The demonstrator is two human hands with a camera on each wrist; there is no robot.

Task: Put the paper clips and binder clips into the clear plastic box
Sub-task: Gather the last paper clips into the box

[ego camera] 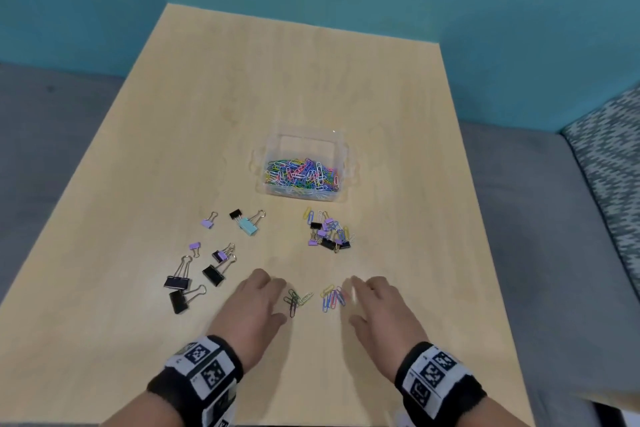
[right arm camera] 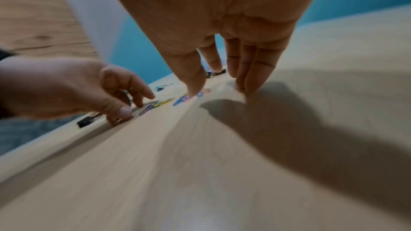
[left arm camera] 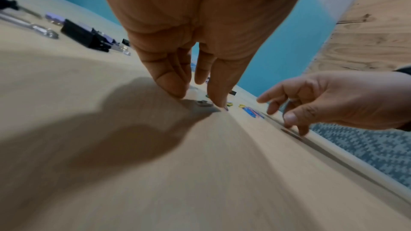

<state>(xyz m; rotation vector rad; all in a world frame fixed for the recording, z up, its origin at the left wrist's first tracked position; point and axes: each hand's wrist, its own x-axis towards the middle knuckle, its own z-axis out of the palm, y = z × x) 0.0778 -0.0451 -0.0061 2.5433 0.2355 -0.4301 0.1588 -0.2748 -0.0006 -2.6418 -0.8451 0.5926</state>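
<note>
The clear plastic box [ego camera: 341, 152] stands mid-table, partly filled with coloured paper clips. In front of it lies a mixed pile of paper clips and small binder clips [ego camera: 329, 232]. Black, purple and teal binder clips [ego camera: 213, 274] are scattered to the left. Two small groups of paper clips lie between my hands: a dark and green one [ego camera: 296, 300] [left arm camera: 203, 103] and a blue, pink and yellow one [ego camera: 332, 296] [right arm camera: 182, 98]. My left hand [ego camera: 266, 298] [left arm camera: 213, 83] touches the table beside the dark group. My right hand [ego camera: 374, 302] [right arm camera: 213, 62] rests fingertips down beside the blue group. Neither holds anything.
The light wooden table [ego camera: 311, 80] stretches bare behind the box to a teal wall. Grey floor lies left and right, and a patterned cushion [ego camera: 609, 156] sits at the right. The table's front edge runs just behind my wrists.
</note>
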